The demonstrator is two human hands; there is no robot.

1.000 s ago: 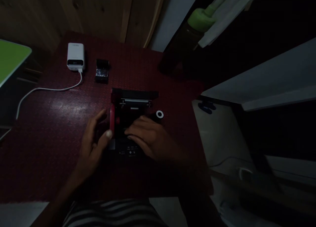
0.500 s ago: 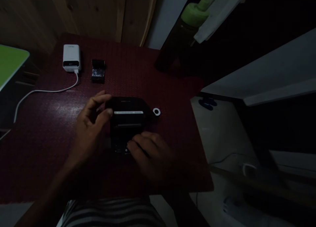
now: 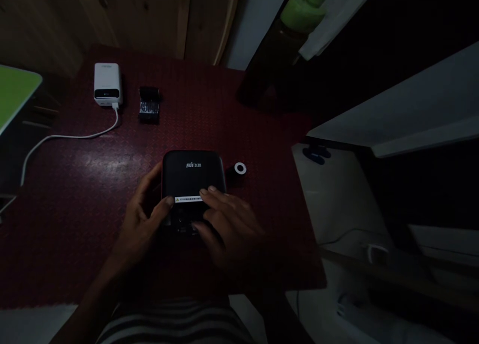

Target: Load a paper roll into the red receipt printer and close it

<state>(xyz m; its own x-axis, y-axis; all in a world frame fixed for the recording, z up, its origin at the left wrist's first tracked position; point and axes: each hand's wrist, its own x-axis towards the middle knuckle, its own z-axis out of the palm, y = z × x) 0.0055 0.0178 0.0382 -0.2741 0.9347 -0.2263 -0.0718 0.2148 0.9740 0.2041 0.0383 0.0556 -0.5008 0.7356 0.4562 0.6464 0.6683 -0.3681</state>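
Right on the lid now: the right hand (image 3: 229, 225) lies flat with its fingers spread, the fingertips (image 3: 211, 189) resting on top of a black portable printer (image 3: 192, 177), just by the yellow-and-white warning label (image 3: 188, 199). It's pressing down rather than pinching. The left hand (image 3: 141, 225) is curled around the printer's left side, thumb hooked over the top near the label, so that's the one with real hold of it.

The printer sits mid-table in front of the person, lid shut. It's almost square, slightly longer front to back, with that long axis running straight away from the person. The logo reads upright from their side, and the near end drops into shadow under the hands.

Just beside its far right corner, a small black roll with a white core (image 3: 240, 168) stands on end. Farther out on the dark red table mat (image 3: 93, 224) are a small black patterned pack (image 3: 148, 104) and a white power bank (image 3: 107, 83), its white cable (image 3: 71, 136) trailing off left. Top right, a green-capped bottle (image 3: 303, 15) stands off the mat.
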